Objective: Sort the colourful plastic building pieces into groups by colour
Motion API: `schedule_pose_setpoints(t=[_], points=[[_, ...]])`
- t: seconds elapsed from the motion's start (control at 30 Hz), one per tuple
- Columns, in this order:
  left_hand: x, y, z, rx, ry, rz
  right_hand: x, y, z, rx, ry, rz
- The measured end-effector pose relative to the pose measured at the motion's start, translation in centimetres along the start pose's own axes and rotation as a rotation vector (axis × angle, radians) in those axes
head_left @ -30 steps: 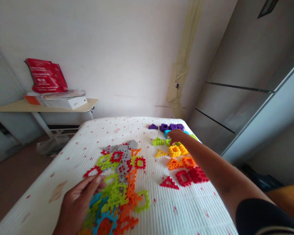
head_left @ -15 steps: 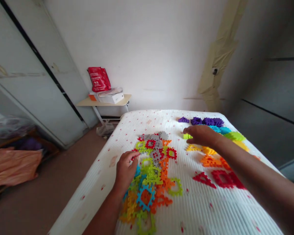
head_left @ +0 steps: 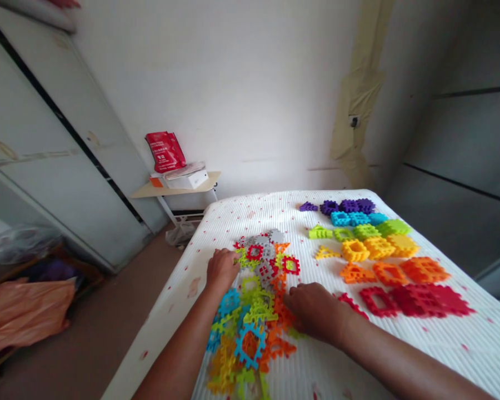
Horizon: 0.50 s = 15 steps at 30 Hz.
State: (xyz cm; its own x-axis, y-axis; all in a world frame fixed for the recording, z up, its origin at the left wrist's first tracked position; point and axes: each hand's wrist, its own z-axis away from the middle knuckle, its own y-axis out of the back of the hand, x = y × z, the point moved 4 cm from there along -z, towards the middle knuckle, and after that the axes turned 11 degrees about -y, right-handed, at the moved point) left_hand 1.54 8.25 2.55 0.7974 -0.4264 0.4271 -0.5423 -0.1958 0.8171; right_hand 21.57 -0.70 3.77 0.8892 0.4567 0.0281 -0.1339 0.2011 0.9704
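Your left hand [head_left: 223, 270] sits on the pile of plastic puzzle pieces [head_left: 260, 311], and your right hand [head_left: 312, 311] touches the pile's right edge. Both hands curl their fingers together; you cannot tell whether either clamps a piece. The pile lies on a white mattress [head_left: 441, 350]. Right of the pile, colour-sorted rows of pieces [head_left: 370, 250] run away from you, purple farthest. Beyond the pile, a small table [head_left: 175, 191] carries a red bag [head_left: 165, 151].

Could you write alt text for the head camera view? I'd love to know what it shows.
The left hand and right hand rest at a jumbled pile of colourful plastic interlocking pieces on a white ribbed mattress. To the right, more pieces lie sorted in colour rows, from purple to red.
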Motion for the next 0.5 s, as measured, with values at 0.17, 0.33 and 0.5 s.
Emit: schedule_pose_setpoints(t=[0.17, 0.33, 0.5], points=[[-0.3, -0.3, -0.3, -0.043, -0.029, -0.038, -0.1, 0.0, 0.2, 0.054, -0.021, -0.018], [-0.6, 1.0, -0.8, 0.020, -0.054, -0.110, 0.3, 0.8, 0.1, 0.042, -0.028, -0.035], [0.9, 2.9, 0.6, 0.115, 0.200, 0.267, 3.1, 3.3, 0.0, 0.305, -0.055, -0.118]])
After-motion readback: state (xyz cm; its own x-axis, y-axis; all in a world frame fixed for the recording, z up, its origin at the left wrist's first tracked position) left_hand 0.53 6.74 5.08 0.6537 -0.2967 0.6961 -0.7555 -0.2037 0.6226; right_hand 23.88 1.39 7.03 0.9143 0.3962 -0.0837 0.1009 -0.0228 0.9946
